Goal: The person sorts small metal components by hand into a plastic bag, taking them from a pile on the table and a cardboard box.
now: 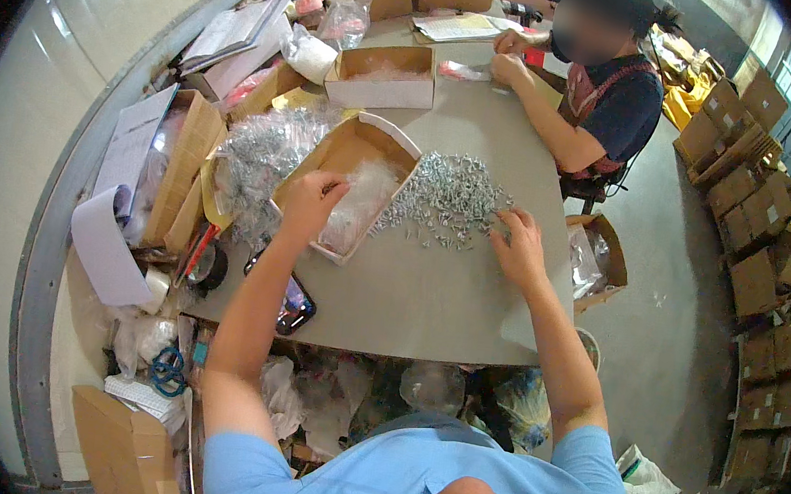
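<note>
My left hand [314, 203] is over the near-left side of an open cardboard box [407, 143] that holds small clear plastic bags [362, 196]. Its fingers are curled together close to the bags, and whatever they pinch is too small to tell. A spread-out pile of small silver screws [449, 190] lies on the table just right of the box. At the pile's right edge is my right hand [521, 245], its thumb and forefinger apart, the fingertips close to a few outlying screws.
On the grey table [409, 305] a phone [296, 306] lies by my left forearm. Filled clear bags [266, 158] heap left of the box. Another box [382, 91] stands beyond. Across the table a person [581, 103] works with both hands. A carton [599, 257] sits right of the table.
</note>
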Demonstrator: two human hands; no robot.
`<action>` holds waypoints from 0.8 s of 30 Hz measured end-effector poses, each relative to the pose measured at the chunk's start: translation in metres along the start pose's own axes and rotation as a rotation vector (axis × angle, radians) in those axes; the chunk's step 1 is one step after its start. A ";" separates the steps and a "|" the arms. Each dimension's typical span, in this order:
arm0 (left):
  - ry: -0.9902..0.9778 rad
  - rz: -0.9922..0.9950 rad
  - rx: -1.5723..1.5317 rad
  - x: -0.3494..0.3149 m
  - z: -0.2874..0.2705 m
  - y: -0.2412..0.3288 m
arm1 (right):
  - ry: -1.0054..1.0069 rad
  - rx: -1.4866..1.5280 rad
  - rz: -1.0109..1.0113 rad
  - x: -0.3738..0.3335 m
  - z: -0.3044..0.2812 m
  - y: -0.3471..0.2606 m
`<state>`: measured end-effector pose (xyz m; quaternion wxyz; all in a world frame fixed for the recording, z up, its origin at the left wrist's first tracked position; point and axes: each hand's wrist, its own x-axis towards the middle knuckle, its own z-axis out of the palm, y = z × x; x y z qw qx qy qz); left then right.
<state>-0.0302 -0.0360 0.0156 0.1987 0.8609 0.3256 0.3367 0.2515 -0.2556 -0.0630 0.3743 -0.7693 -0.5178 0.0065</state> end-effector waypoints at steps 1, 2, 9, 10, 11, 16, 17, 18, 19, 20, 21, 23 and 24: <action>0.005 -0.046 -0.058 -0.003 0.000 0.006 | 0.018 -0.035 0.003 0.015 0.006 0.003; 0.010 -0.098 -0.100 -0.007 -0.003 0.010 | 0.031 -0.053 0.003 0.028 0.015 0.002; 0.122 -0.110 -0.090 -0.023 -0.011 -0.008 | -0.091 -0.275 -0.122 0.079 0.061 -0.038; 0.132 -0.043 -0.050 -0.023 -0.015 -0.011 | -0.110 -0.291 -0.137 0.083 0.067 -0.041; 0.139 0.016 -0.004 -0.024 -0.019 -0.012 | -0.135 -0.301 -0.153 0.084 0.072 -0.045; 0.008 -0.139 -0.042 -0.011 -0.043 -0.001 | -0.141 -0.314 -0.173 0.094 0.081 -0.037; -0.017 -0.179 -0.038 -0.009 -0.046 -0.003 | -0.112 -0.308 -0.223 0.097 0.083 -0.039; -0.015 -0.165 -0.014 -0.010 -0.047 -0.007 | -0.127 -0.294 -0.208 0.097 0.087 -0.042; -0.015 -0.149 0.010 -0.011 -0.049 -0.012 | -0.140 -0.281 -0.191 0.096 0.089 -0.045; -0.015 -0.123 0.027 -0.010 -0.048 -0.012 | -0.145 -0.277 -0.169 0.097 0.087 -0.046; -0.043 -0.125 0.046 -0.009 -0.049 -0.011 | -0.138 -0.289 -0.177 0.099 0.088 -0.045; -0.099 -0.123 0.081 -0.006 -0.053 -0.005 | -0.118 -0.313 -0.189 0.106 0.091 -0.040; -0.093 -0.121 0.079 -0.005 -0.053 -0.004 | -0.190 -0.320 -0.125 0.111 0.091 -0.038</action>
